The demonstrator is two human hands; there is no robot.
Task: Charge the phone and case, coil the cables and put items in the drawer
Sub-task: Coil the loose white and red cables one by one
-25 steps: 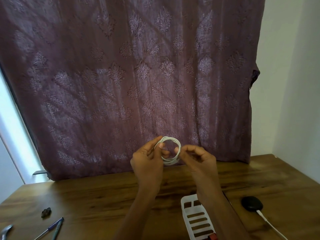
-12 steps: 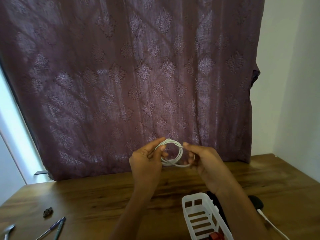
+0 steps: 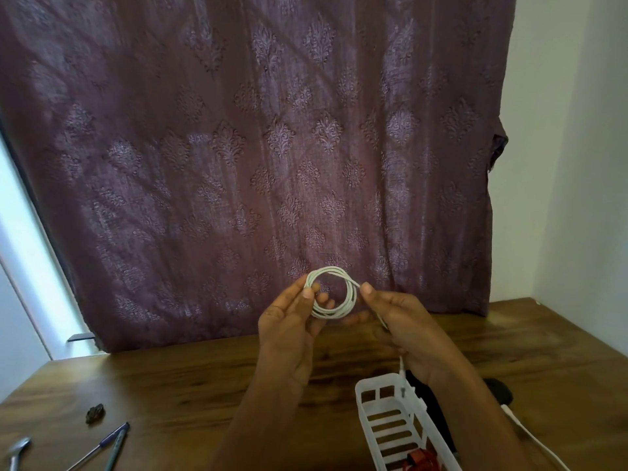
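Note:
A white cable [image 3: 334, 312] is wound into a small ring held up in front of the curtain, above the wooden table [image 3: 190, 389]. My left hand [image 3: 292, 321] pinches the ring's left side between thumb and fingers. My right hand [image 3: 397, 321] pinches the loose strand at the ring's right side; the strand's tail runs down past the palm, its plug end hanging at the white basket [image 3: 377, 385]. A black round item [image 3: 499, 392] with a second white cable [image 3: 530, 436] lies at the right, partly behind my forearm.
The slatted white basket stands at the front right, with something red [image 3: 419, 458] inside. Two pens [image 3: 112, 443], a small dark lump [image 3: 96, 413] and a metal tool [image 3: 15, 452] lie at the front left. A purple curtain [image 3: 258, 147] hangs behind; a white wall [image 3: 577, 164] is at right.
My right hand has drawn back to the right of the ring, now pinching the strand there. The coil has one more turn and sits a little looser. The basket appears higher in view.

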